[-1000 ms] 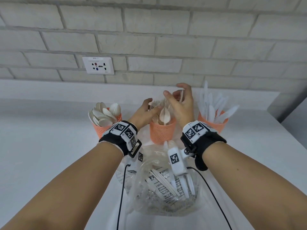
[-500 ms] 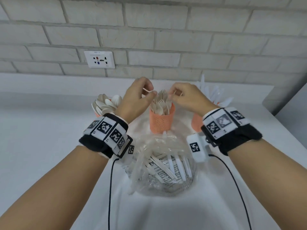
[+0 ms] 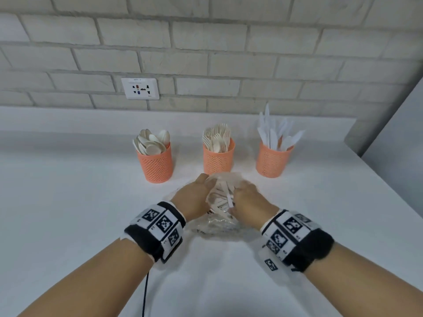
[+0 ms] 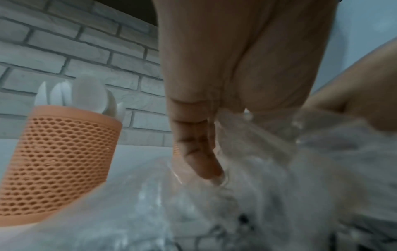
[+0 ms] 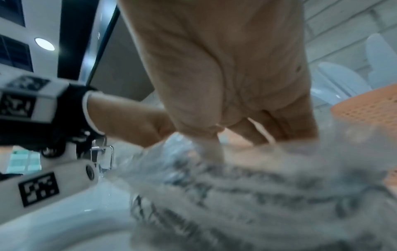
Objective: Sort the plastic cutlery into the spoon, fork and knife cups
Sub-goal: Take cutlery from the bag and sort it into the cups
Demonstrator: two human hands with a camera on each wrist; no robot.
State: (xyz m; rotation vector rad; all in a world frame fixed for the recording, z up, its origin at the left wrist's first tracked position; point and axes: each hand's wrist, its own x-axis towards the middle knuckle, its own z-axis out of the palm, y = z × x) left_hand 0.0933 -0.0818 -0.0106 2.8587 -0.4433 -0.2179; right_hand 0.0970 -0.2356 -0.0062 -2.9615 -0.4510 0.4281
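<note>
Three orange mesh cups stand in a row at the back: the spoon cup [image 3: 154,162] on the left, the fork cup [image 3: 218,157] in the middle, the knife cup [image 3: 273,160] on the right. In front of the fork cup lies a clear plastic bag [image 3: 217,225] of wrapped cutlery. My left hand [image 3: 201,191] grips the bag's left rim, its fingers [image 4: 199,152] pointing down into the film [image 4: 257,195]. My right hand [image 3: 245,195] reaches into the bag with curled fingers [image 5: 247,132], and a white wrapped piece [image 3: 229,199] sits at its thumb. The fingertips are hidden by plastic.
The white counter [image 3: 68,213] ends at a raised ledge under a brick wall with a socket [image 3: 140,88]. Its right edge [image 3: 389,186] slants off beside the knife cup. A black cable [image 3: 145,294] hangs from my left wristband. The spoon cup [image 4: 58,161] stands close to my left hand.
Both hands have come down and back from above the fork cup to the plastic bag. The view has pulled back, so all three cups now show unobstructed.
</note>
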